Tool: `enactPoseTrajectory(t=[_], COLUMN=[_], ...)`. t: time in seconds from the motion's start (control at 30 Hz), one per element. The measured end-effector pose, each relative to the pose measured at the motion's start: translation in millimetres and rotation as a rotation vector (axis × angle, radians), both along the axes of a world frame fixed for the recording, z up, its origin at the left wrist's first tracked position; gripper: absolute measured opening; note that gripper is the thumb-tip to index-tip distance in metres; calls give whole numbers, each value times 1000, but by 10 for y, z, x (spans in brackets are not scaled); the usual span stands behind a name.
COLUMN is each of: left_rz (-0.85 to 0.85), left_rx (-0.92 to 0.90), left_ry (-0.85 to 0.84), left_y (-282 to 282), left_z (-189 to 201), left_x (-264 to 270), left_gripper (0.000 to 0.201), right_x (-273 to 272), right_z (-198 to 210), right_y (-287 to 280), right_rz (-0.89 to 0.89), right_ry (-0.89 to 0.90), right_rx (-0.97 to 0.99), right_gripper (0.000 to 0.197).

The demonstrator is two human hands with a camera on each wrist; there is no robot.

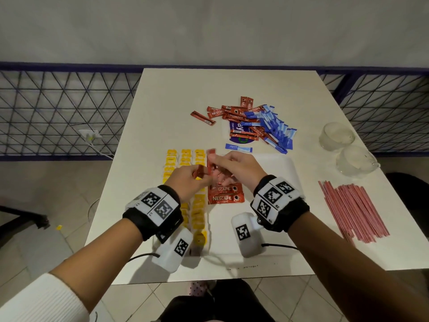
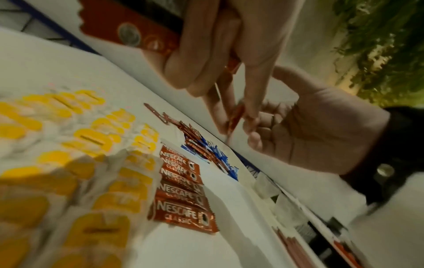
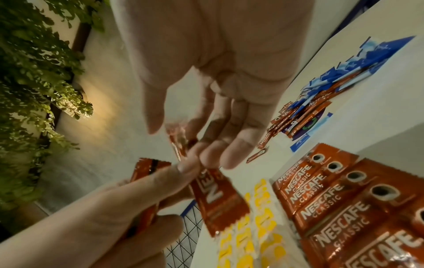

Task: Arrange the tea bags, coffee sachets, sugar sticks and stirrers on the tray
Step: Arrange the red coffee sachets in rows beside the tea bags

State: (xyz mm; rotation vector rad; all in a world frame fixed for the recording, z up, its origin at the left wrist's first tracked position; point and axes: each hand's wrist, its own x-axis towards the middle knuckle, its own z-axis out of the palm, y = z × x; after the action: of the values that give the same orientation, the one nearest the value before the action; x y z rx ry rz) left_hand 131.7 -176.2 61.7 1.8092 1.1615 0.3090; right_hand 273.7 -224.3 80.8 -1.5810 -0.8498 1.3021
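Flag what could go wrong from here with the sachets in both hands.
1. The left hand holds several coffee sachets loosely fanned; one may slip onto the tea bags.
2. The right hand pinches one sachet above the laid coffee row; setting it down could nudge that row crooked.

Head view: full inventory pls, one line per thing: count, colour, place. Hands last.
tray: one, white, on the table in front of the person
tea bags: many, yellow-tagged, in columns on the tray's left part
coffee sachets on tray: a column, red, right of the tea bags
loose pile: red coffee sachets mixed with blue sugar sticks, beyond the tray
stirrers: many, pink, on the table to the right
glass cups: two, clear, far right
table: one, white
left hand: fingers hold red sachets
right hand: fingers pinch a red sachet above the tray
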Motion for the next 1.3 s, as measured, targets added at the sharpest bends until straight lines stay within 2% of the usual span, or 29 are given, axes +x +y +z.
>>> enactPoseTrajectory(t=[0.13, 0.2, 0.33, 0.43, 0.57, 0.67, 0.73, 0.8, 1.1, 1.2, 1.3], left_rz=[122, 178, 230, 207, 173, 59, -29, -81, -210, -183, -182], left_rx=[-195, -267, -374, -417, -394, -308, -266, -253, -163, -104, -88], left_ry=[-115, -154, -245, -266, -224, -135, -88, -14, 207, 219, 219], left_y=[-5, 2, 35, 18, 19, 3, -17, -26, 23, 82, 129], left_z=[-16, -39, -34, -12, -85, -123, -133, -162, -281, -286, -285], left_x=[-1, -20, -15, 8, 27, 50, 78, 103, 174, 157, 123], left_gripper=[26, 26, 29, 31, 18, 12, 11, 11, 9, 4, 8], right_x=[16, 55, 85, 77, 99, 170, 247, 334, 603, 614, 571], right_z=[-13, -48, -138, -179, -198, -220, -228, -245, -519, -627, -708], right_y=[-56, -89, -172, -216, -216, -188, -190, -219, -447, -490, -504], right_rz=[15, 23, 163, 160, 182, 72, 18, 31, 135, 143, 142], right_ry=[-17, -62, -191, -205, -208, -91, -8, -22, -145, -136, -106], right_rx=[33, 31, -88, -113, -127, -137, -118, -142, -392, -441, -468], right_gripper=[18, 8, 18, 14, 19, 33, 24, 9, 3, 13, 3])
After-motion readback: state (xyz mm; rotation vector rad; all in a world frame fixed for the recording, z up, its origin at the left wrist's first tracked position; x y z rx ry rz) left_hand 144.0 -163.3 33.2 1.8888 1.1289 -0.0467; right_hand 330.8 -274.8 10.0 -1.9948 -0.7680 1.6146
